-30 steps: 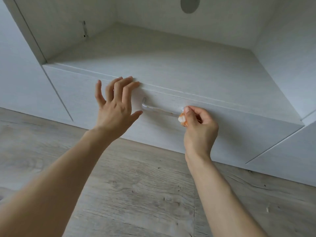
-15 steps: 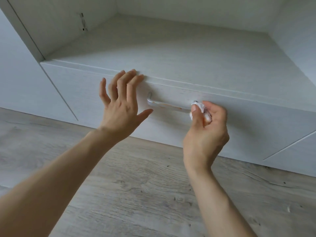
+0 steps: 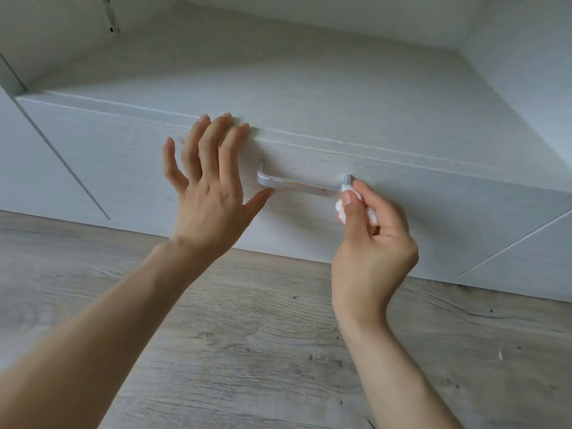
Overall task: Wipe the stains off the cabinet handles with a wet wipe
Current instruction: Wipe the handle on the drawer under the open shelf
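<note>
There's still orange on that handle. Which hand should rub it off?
Probably the right hand: it already pinches the wet wipe at the handle's right end, beside the orange stains. The left hand rests open on the drawer front.

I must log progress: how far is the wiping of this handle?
Done: nothing looks fully clean yet. In hand: the right hand pinches the wipe at the right end of the handle, while the left hand rests open on the drawer front. Left: orange stains remain along the bar.
</note>
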Demonstrator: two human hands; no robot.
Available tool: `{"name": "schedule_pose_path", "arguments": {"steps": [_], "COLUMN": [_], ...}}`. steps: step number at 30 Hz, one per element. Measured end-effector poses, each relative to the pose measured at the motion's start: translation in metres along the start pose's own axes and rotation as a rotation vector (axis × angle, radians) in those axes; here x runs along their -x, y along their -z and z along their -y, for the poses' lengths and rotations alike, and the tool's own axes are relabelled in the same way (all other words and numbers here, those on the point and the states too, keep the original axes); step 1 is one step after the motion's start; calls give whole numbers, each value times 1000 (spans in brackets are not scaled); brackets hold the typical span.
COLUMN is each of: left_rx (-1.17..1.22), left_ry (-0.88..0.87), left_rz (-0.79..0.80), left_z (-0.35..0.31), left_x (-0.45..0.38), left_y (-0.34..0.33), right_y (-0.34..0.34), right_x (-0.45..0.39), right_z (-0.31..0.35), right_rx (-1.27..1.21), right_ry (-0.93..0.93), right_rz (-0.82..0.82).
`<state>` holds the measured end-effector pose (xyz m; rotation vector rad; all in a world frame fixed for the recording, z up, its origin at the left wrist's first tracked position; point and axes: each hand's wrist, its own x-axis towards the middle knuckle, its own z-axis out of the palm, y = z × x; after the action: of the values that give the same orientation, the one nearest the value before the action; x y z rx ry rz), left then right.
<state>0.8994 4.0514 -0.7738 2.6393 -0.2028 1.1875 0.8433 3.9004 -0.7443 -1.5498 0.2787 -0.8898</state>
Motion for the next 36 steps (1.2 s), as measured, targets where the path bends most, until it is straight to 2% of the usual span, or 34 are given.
{"name": "schedule_pose_path", "arguments": {"steps": [3,8,12,15,18,29,36], "left_rx": [-3,-19,-25,-13,-5,-12,-15], "left_ry": [-19,-35,-30,-40,-52,-49,-57], "left_rz": [-3,-31,-49,-55,-63,-100,-100], "left_z": [4,6,4,6,8,8,9], "left_x": [0,0,0,0,0,0,0], "left_y": [0,-1,-3,-5,-7,-9,-7], "right_y": [0,0,0,8,8,-5,-11], "right_x": [-9,4,-9,0,0,5,8], "right_z": [-6,-5,-11,-6,-6,-4,1], "right_rx": [-43,128,77,69,91,130,35], "right_ry": [-10,230,49,133,221,221,84], "right_rz": [-4,74,28,75,50,62,112]}}
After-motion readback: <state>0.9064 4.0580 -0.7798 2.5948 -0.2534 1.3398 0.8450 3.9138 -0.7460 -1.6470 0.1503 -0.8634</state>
